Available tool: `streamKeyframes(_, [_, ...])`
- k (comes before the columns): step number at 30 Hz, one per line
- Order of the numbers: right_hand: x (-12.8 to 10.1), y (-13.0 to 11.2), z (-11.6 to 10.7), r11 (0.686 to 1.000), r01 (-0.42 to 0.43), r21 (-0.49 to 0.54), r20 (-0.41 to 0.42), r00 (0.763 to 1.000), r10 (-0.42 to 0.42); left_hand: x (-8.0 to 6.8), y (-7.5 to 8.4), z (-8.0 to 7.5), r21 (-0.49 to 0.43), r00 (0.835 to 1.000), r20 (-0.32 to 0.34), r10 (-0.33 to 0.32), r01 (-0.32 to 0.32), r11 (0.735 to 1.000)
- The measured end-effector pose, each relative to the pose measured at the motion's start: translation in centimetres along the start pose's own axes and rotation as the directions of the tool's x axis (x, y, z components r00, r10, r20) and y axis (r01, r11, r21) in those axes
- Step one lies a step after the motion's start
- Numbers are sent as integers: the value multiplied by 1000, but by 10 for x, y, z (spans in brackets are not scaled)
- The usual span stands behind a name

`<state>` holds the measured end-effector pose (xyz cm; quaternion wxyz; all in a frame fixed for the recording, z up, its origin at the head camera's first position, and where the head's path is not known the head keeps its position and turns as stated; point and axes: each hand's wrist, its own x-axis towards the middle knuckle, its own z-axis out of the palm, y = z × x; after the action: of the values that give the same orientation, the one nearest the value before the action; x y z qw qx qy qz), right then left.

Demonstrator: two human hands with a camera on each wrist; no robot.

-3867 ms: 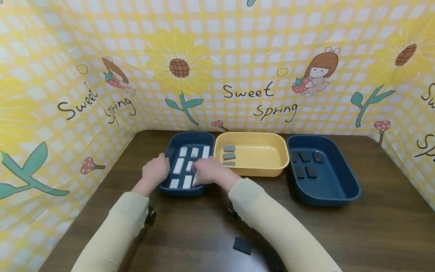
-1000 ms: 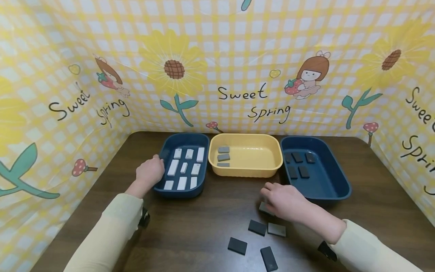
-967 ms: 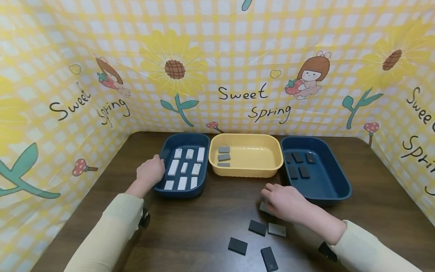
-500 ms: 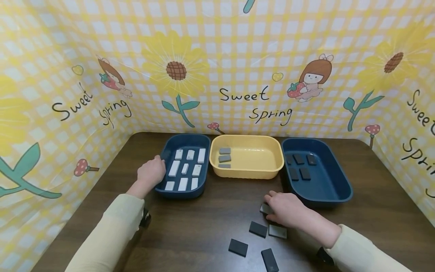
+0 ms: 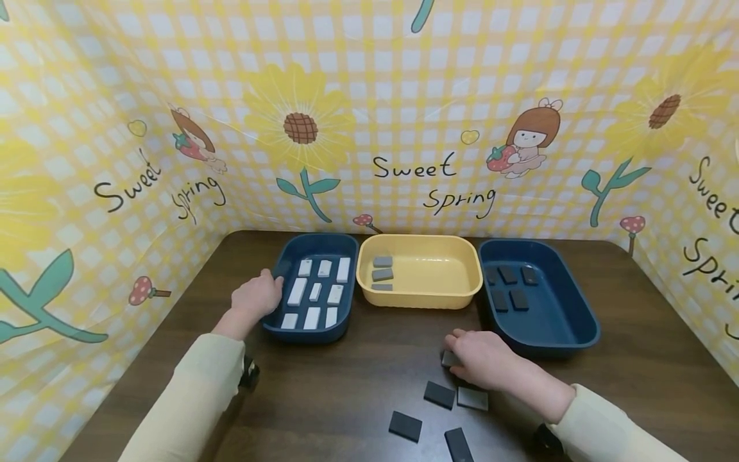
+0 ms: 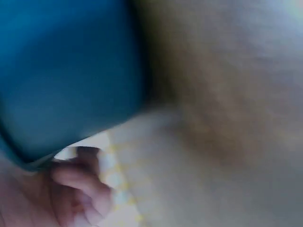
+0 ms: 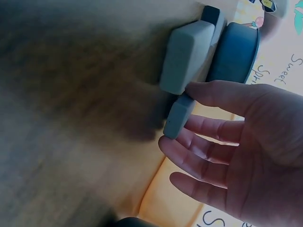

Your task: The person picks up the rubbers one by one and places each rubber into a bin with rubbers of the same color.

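My left hand point(image 5: 256, 297) grips the left rim of a blue tray point(image 5: 312, 334), its fingers curled in the left wrist view. Inside that tray lie several white blocks point(image 5: 297, 291) in rows. Over the table on the right, my right hand point(image 5: 485, 360) holds a small grey block point(image 7: 179, 116) between thumb and fingertips; from the head it is partly hidden. Close to that hand lie a grey block point(image 5: 472, 398) and a black block point(image 5: 439, 394). Nearer the front are two more black blocks, one flat point(image 5: 405, 426) and one cut by the frame edge.
A yellow tray point(image 5: 421, 299) with grey blocks point(image 5: 382, 274) along its left side stands in the middle at the back. To its right is a second blue tray point(image 5: 557, 321) holding several black blocks point(image 5: 519, 299). A patterned cloth point(image 5: 404, 115) hangs behind the table.
My right hand has left the white blocks in the left tray and come to the grey block on the table. Over the last second both hands barely move; the head view tilts slightly.
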<state>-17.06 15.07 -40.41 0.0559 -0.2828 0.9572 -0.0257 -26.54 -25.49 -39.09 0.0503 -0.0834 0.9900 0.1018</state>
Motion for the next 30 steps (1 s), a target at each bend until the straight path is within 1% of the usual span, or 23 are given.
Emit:
streamKeyframes(1, [0, 0, -1, 1000, 5, -2, -5, 1000, -5, -2, 0, -2, 12, 1000, -16, 6, -6, 1000])
streamKeyframes(2, [0, 0, -2, 1000, 10, -2, -11, 1000, -10, -3, 2, -4, 23, 999, -48, 16, -15, 1000])
streamKeyframes(4, [1, 1, -5, 1000, 22, 0, -34, 999, -22, -8, 6, -7, 40, 989, -140, 44, -39, 998])
streamKeyframes(5, [2, 2, -6, 1000, 31, -2, -51, 998, -31, -11, 10, -8, 42, 979, -195, 67, -59, 997])
streamKeyframes(7, [3, 3, -10, 999, 51, 1, -96, 994, -51, -16, 21, -8, 42, 948, -287, 138, -131, 990])
streamKeyframes(8, [4, 3, -13, 998, 62, 1, -123, 991, -62, -19, 28, -8, 39, 936, -308, 172, -168, 985])
streamKeyframes(9, [6, 3, -15, 997, 74, -2, -155, 985, -74, -22, 36, -8, 37, 926, -315, 210, -209, 977])
streamKeyframes(11, [10, 2, -21, 996, 92, -9, -221, 971, -92, -29, 52, -6, 22, 912, -295, 286, -292, 956])
streamKeyframes(14, [18, 0, -31, 996, 93, -11, -289, 953, -92, -40, 73, -2, -13, 901, -207, 382, -393, 919])
streamKeyframes(16, [24, -2, -37, 997, 76, -5, -311, 947, -74, -46, 85, 3, -32, 887, -148, 438, -447, 894])
streamKeyframes(18, [31, -4, -43, 999, 53, 11, -322, 946, -47, -50, 94, 10, -33, 865, -104, 491, -496, 868])
streamKeyframes(20, [39, -6, -49, 999, 31, 37, -339, 941, -17, -52, 101, 16, -26, 840, -77, 536, -540, 842])
streamKeyframes(22, [47, -8, -54, 998, 11, 64, -365, 931, 13, -53, 105, 22, -19, 822, -61, 566, -568, 823])
streamKeyframes(23, [52, -9, -57, 997, 2, 79, -379, 925, 28, -52, 106, 24, -15, 816, -52, 576, -577, 816])
streamKeyframes(24, [56, -10, -59, 995, -7, 95, -390, 920, 44, -52, 107, 27, -14, 813, -40, 581, -582, 813])
streamKeyframes(25, [61, -11, -61, 994, -13, 108, -403, 913, 56, -51, 107, 28, -19, 813, -23, 581, -582, 813])
streamKeyframes(27, [70, -13, -65, 991, -36, 127, -411, 907, 85, -51, 108, 32, -34, 819, 10, 573, -573, 819])
streamKeyframes(30, [83, -12, -70, 984, -81, 157, -387, 912, 137, -49, 109, 35, -44, 827, 46, 560, -558, 829])
